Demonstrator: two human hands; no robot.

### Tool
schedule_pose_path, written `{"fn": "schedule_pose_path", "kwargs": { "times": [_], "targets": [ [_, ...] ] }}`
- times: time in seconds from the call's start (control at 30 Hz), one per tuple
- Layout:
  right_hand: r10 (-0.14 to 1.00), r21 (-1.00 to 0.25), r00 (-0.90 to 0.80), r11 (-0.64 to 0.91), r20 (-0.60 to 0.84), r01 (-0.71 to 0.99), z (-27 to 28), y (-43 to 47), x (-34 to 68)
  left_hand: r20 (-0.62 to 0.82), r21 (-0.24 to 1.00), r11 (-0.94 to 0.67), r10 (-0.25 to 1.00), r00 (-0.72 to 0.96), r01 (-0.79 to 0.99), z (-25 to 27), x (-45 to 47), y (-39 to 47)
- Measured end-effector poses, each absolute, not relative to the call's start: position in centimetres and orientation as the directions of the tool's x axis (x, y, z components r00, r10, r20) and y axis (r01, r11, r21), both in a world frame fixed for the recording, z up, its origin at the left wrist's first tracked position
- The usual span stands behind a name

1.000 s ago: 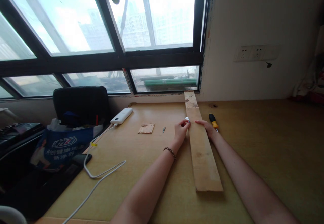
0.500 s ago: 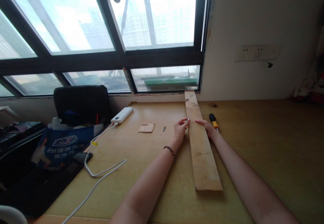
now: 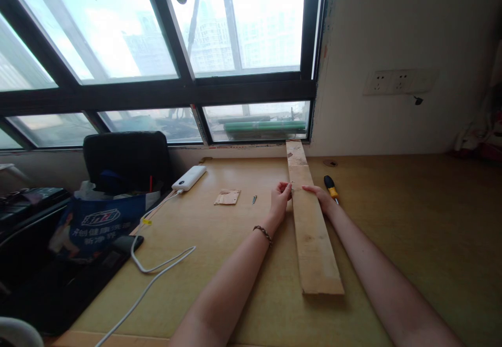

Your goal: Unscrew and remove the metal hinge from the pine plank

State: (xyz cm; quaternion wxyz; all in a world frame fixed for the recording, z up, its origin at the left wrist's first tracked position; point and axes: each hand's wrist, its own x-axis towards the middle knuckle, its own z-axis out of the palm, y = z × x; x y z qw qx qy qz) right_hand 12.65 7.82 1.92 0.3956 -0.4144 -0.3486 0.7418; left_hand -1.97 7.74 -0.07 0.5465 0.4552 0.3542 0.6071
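A long wooden board [image 3: 317, 242] lies lengthwise on the table, its far end near the window. At its left edge my left hand [image 3: 278, 200] is closed in a pinch on a small screw, mostly hidden by the fingertips. Over the opposite edge, my right hand [image 3: 322, 196] grips the board with fingertips on its top face. A seam crosses the board near its far end. More screws [image 3: 254, 199] lie left of my left hand, beside a small thin wooden piece [image 3: 227, 197] with holes near its edges.
A screwdriver [image 3: 330, 186] with a black and yellow handle lies just right of the board. On the left stands a white power bank [image 3: 189, 178] with a white cable [image 3: 164, 259] trailing across the table [image 3: 219, 253]. A chair [image 3: 126, 153] and blue bag [image 3: 100, 221] are beyond the left edge.
The fingers of my left hand have turned slightly at the board's edge, and the screw head that showed before is now mostly covered. My right hand and the board stay put.
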Motion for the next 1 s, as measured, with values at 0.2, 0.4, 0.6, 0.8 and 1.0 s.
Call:
{"fn": "schedule_pose_path", "kwargs": {
  "times": [0.2,0.4,0.6,0.8,1.0],
  "targets": [
    [0.864,-0.831,-0.371,-0.461,-0.341,-0.31,1.2,8.4,12.9,0.156,0.889,-0.138,0.988,0.006,-0.436,-0.2,-1.9,7.9],
    [0.845,-0.811,-0.403,-0.489,-0.35,-0.322,1.0,8.5,13.0,0.179,0.851,-0.202,0.979,-0.095,-0.485,1.0,-2.1,8.3],
    [0.829,-0.788,-0.406,-0.524,-0.385,-0.323,1.2,8.3,13.1,0.259,0.94,-0.306,0.928,-0.267,-0.151,5.9,-10.8,10.8],
    [0.842,-0.812,-0.383,-0.502,-0.38,-0.298,1.4,8.3,13.0,0.317,0.782,-0.09,0.91,-0.268,0.617,6.1,-21.3,11.1],
    [0.846,-0.825,-0.381,-0.49,-0.372,-0.281,1.4,8.2,13.0,0.136,0.406,0.03,0.986,-0.093,0.913,3.0,-22.1,11.6]
  ]
}}
